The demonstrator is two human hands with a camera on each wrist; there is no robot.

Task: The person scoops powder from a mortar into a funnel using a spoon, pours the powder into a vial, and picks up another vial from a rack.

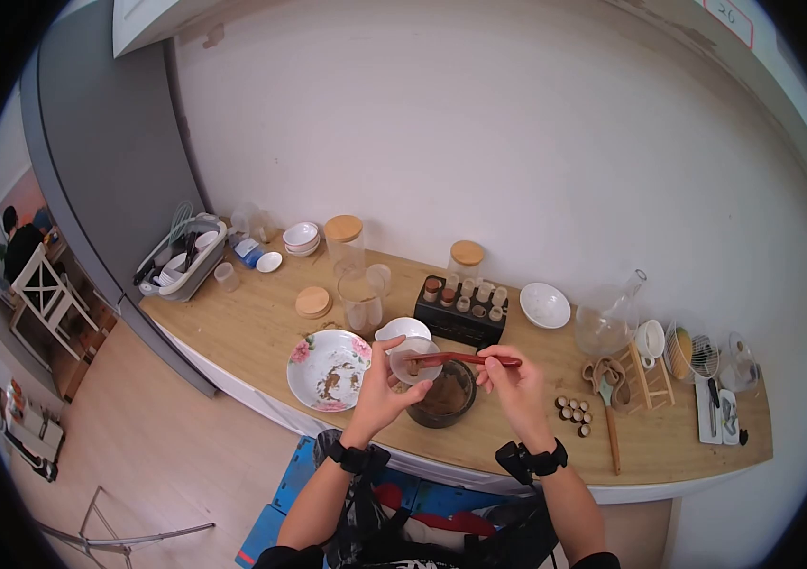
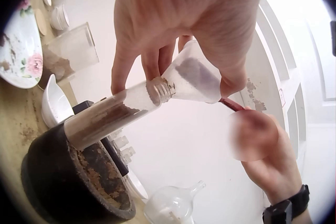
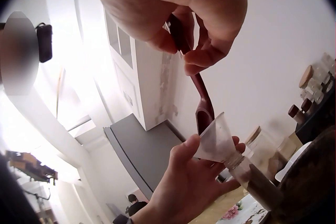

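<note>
My left hand (image 1: pixel 377 406) holds a clear plastic funnel (image 2: pixel 195 77) between thumb and fingers. The funnel's spout sits in the mouth of a clear tube-shaped bottle (image 2: pixel 107 121), which my left fingers also grip. Brown powder lies inside the tilted bottle. Its base overlaps the rim of a dark mortar-like bowl (image 1: pixel 441 419) in the left wrist view; brown powder coats the bowl's inside. My right hand (image 1: pixel 517 387) pinches a dark red spoon (image 3: pixel 202 92) by its handle. The spoon's bowl is at the funnel's wide mouth, partly hidden behind its rim.
A flowered dish (image 1: pixel 301 379) with brown crumbs stands left of the bowl, with a small white bowl (image 1: pixel 403 328) behind. Further back is a black rack (image 1: pixel 460 322) of small bottles. Glass jars (image 1: pixel 362 308), small caps (image 1: pixel 574 412) and a wooden-handled spatula (image 1: pixel 612 436) surround the work.
</note>
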